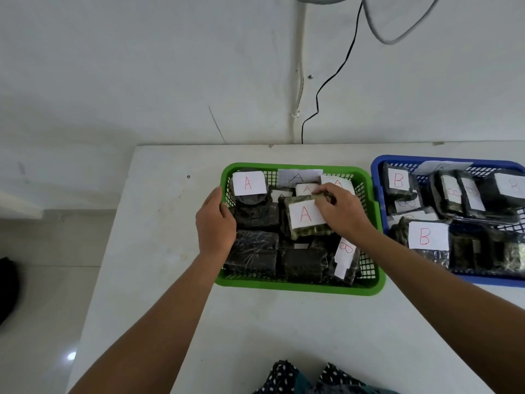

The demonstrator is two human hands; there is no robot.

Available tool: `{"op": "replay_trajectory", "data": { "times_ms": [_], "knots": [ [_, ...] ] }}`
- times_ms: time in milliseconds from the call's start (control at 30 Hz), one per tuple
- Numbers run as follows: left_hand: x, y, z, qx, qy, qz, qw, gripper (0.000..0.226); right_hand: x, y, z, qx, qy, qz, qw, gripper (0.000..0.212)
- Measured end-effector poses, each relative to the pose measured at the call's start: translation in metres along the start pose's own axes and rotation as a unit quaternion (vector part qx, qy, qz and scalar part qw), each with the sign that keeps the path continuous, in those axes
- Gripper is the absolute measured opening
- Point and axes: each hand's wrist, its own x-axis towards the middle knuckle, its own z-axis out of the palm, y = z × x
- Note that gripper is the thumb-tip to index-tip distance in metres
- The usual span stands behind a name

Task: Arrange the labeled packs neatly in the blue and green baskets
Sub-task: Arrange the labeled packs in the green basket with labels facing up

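Centre frame: right hand (pixel 339 213) pinches A pack (pixel 308 220); left hand (pixel 216 220) grips green basket (pixel 298 287) rim, fingers curled. Set pack flat, label up, aligned with neighbours

Blue plastic basket (pixel 377 177): right side cut off by the frame edge; its full width is not seen.
Rightmost dark wrapped pack with white label (pixel 508 186): label letter cropped, unreadable.
Middle blue-basket labels (pixel 451 191): red marks too blurred to read.
Left hand (pixel 214 223): fingers hidden behind green plastic basket (pixel 295 287) wall.
Dark object on floor (pixel 7 291): cut by left edge, unidentifiable.
Patterned clothing (pixel 312 379): cropped at bottom.
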Motion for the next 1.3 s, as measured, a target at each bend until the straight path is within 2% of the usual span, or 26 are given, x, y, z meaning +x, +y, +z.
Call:
{"op": "replay_trajectory", "data": {
  "times_ms": [100, 200, 300, 333, 400, 467, 533, 667, 767, 933, 1067, 1200, 1300],
  "knots": [
    [0.000, -0.002, 0.000, -0.006, 0.002, 0.007, 1.000, 0.042, -0.009, 0.001, -0.001, -0.162, 0.037, -0.027, 0.986, 0.025],
    [0.001, -0.002, -0.003, -0.013, -0.003, 0.009, 1.000, 0.042, -0.016, -0.006, 0.007, -0.303, 0.076, -0.073, 0.947, 0.042],
    [0.000, -0.004, -0.007, -0.021, -0.016, 0.013, 1.000, 0.043, -0.019, -0.020, 0.022, -0.341, 0.094, -0.177, 0.918, 0.040],
    [-0.001, -0.004, -0.008, -0.027, -0.023, 0.007, 0.999, 0.044, -0.018, -0.028, 0.029, -0.323, 0.072, -0.218, 0.918, 0.037],
    [-0.001, -0.005, -0.010, -0.032, -0.031, 0.000, 0.999, 0.045, -0.013, -0.043, 0.043, -0.295, -0.028, -0.281, 0.913, 0.035],
    [-0.002, -0.006, -0.013, -0.029, -0.035, 0.003, 0.999, 0.045, -0.007, -0.056, 0.056, -0.326, -0.127, -0.302, 0.887, 0.042],
    [-0.003, -0.008, -0.016, -0.030, -0.044, 0.003, 0.999, 0.046, 0.001, -0.061, 0.062, -0.364, -0.164, -0.298, 0.867, 0.049],
    [-0.004, -0.009, -0.018, -0.040, -0.054, 0.000, 0.998, 0.045, 0.012, -0.055, 0.062, -0.374, -0.197, -0.300, 0.855, 0.054],
    [-0.005, -0.009, -0.017, -0.044, -0.058, -0.004, 0.997, 0.045, 0.015, -0.047, 0.059, -0.335, -0.201, -0.311, 0.867, 0.053],
    [-0.002, -0.009, -0.021, -0.055, -0.078, -0.027, 0.995, 0.045, 0.015, -0.041, 0.056, -0.159, -0.189, -0.290, 0.925, 0.040],
    [-0.002, -0.008, -0.021, -0.054, -0.073, -0.029, 0.995, 0.045, 0.019, -0.040, 0.056, -0.204, -0.209, -0.267, 0.919, 0.034],
    [-0.002, -0.008, -0.021, -0.060, -0.075, -0.031, 0.995, 0.045, 0.020, -0.040, 0.059, -0.263, -0.236, -0.252, 0.901, 0.060],
    [0.000, -0.011, -0.021, -0.057, -0.073, -0.032, 0.995, 0.045, 0.021, -0.042, 0.059, -0.203, -0.213, -0.252, 0.922, 0.046]
  ]
}}
